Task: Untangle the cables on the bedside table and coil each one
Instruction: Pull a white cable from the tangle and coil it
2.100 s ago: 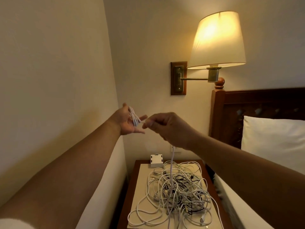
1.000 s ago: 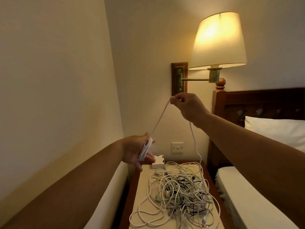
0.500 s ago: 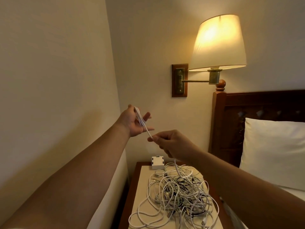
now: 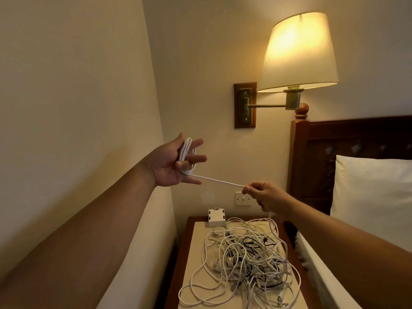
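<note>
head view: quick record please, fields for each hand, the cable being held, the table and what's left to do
left hand: raised, fingers spread, loops of cable wound round them
right hand: pinches the same cable, pulled straight between the hands
cable past right hand: drops into the tangle
bedside table: holds the tangle of white and dark cables, white box at the back
lamp: lit, on the wall
left to do: tangle not yet sorted
</note>
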